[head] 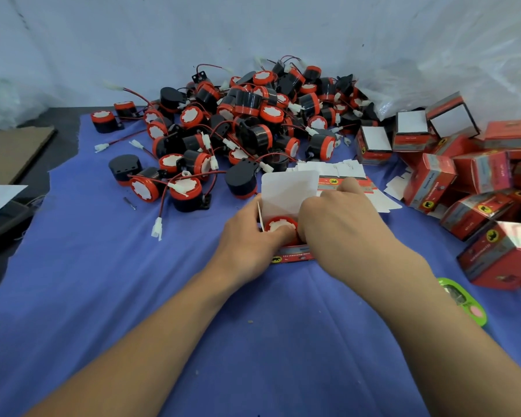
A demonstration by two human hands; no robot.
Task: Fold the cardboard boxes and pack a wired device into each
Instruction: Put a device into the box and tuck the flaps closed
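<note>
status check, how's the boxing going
left hand grips box, right hand curled on device inside it. lid flap up, not closed. nothing blocking.

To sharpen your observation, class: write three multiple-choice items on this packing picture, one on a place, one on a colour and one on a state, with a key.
1. Where does the heap of folded red boxes lie?
A. At the person's right
B. At the person's left
C. On the brown cardboard sheet

2. What colour is the cloth under the work?
A. Green
B. Blue
C. Yellow

3. The box between the left hand and the right hand is
A. shut and taped
B. flat, unfolded
C. open, with a device in it

Key: 1 A, the boxes crowd the right edge of the view. 2 B, the cloth is blue throughout. 3 C, its white flap stands up and the red-rimmed device shows inside.
</note>
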